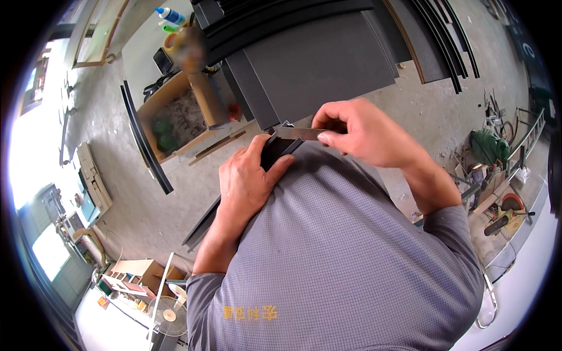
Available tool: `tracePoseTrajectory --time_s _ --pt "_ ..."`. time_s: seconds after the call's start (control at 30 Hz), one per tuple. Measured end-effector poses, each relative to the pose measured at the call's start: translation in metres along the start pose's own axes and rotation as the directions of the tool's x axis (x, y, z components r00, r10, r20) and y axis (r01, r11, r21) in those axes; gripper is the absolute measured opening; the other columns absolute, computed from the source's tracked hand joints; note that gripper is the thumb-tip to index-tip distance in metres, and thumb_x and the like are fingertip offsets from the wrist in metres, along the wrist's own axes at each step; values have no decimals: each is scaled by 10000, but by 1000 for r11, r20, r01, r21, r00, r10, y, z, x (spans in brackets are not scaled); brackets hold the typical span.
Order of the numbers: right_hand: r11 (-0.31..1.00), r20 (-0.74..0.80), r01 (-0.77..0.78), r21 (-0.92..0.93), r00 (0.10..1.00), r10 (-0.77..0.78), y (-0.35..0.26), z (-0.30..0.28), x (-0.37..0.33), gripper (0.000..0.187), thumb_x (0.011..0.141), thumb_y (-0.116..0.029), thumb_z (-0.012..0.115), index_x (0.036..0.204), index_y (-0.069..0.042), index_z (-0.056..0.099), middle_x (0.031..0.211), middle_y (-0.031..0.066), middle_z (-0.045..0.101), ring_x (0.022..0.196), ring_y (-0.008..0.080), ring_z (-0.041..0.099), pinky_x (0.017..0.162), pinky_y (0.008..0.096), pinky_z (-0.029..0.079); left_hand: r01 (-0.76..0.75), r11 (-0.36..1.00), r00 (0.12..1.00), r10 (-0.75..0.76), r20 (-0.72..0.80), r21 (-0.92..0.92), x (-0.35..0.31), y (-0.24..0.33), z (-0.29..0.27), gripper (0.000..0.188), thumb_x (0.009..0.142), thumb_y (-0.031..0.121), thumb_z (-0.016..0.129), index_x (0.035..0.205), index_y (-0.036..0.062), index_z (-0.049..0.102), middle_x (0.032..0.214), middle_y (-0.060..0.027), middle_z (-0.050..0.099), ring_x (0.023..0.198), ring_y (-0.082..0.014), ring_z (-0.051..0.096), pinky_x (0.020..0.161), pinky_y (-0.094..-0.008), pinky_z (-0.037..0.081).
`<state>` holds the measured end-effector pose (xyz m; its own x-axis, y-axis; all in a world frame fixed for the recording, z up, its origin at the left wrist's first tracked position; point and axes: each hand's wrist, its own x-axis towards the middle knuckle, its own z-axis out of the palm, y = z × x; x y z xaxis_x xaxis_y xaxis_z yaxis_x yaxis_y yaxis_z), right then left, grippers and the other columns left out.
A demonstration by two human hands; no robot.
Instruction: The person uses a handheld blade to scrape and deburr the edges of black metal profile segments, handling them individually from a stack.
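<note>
My left hand (pixel 243 178) is wrapped round a dark channel-shaped profile (pixel 275 151), close to its end and against the front of my grey shirt. The profile runs back under my left forearm, and its far part shows at the lower left. My right hand (pixel 372 134) pinches a thin, flat metal strip (pixel 300 134) between thumb and fingers. The strip reaches left to the profile's end, where its tip meets or overlaps the edge; I cannot tell which. A large dark grey panel (pixel 319 64) lies just beyond both hands.
Black profiles (pixel 287 26) lie across the panel's far side. At the left stand a wooden box (pixel 178 146) with scraps inside and a pair of upright-looking dark strips (pixel 143 140). A bottle (pixel 171 16) is beyond it. A power saw (pixel 508 213) sits at the right, a fan (pixel 168 316) lower left.
</note>
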<state>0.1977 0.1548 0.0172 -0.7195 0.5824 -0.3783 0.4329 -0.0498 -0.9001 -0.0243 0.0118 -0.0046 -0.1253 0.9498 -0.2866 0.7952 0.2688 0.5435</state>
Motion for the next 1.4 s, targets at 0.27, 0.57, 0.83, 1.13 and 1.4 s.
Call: tracePoseTrajectory --time_s 0.27,0.57,0.83,1.13,1.4 --pt "927 -96 250 -278 953 -286 8 9 2 112 910 -42 722 1013 -1 710 908 107 732 780 234 695 706 319 541 68 997 992 -64 113 -31 3 3 -3 585 951 534 713 1255 37 650 945 -210 751 899 -393 731 795 -472 563" --pt "879 -96 282 -385 934 -343 7 8 5 122 887 -70 743 1000 -28 724 937 109 739 806 305 705 715 361 553 55 998 993 -54 106 -8 1 4 -5 570 954 517 720 1248 34 653 924 -214 751 871 -397 731 783 -478 566" --pt "871 -198 303 -386 895 -399 18 8 18 107 899 -36 747 999 -26 710 924 98 729 805 283 703 719 340 555 149 956 963 -83 256 -254 8 -16 -4 505 985 492 683 1182 27 685 922 -203 734 875 -340 717 806 -428 548" --pt "864 -138 427 -266 870 -473 19 20 25 141 887 -11 765 1018 -36 720 921 88 726 804 259 708 718 333 557 400 683 829 14 559 -611 27 -43 -11 539 1096 559 495 1105 69 720 873 14 605 801 -78 511 758 -251 432" --pt "863 -198 389 -323 863 -464 22 17 33 152 876 -19 765 1023 -37 730 911 101 725 822 271 711 727 334 556 348 722 852 22 522 -598 26 -40 -10 596 1093 601 457 1101 70 726 865 -4 606 789 -92 518 735 -269 427"
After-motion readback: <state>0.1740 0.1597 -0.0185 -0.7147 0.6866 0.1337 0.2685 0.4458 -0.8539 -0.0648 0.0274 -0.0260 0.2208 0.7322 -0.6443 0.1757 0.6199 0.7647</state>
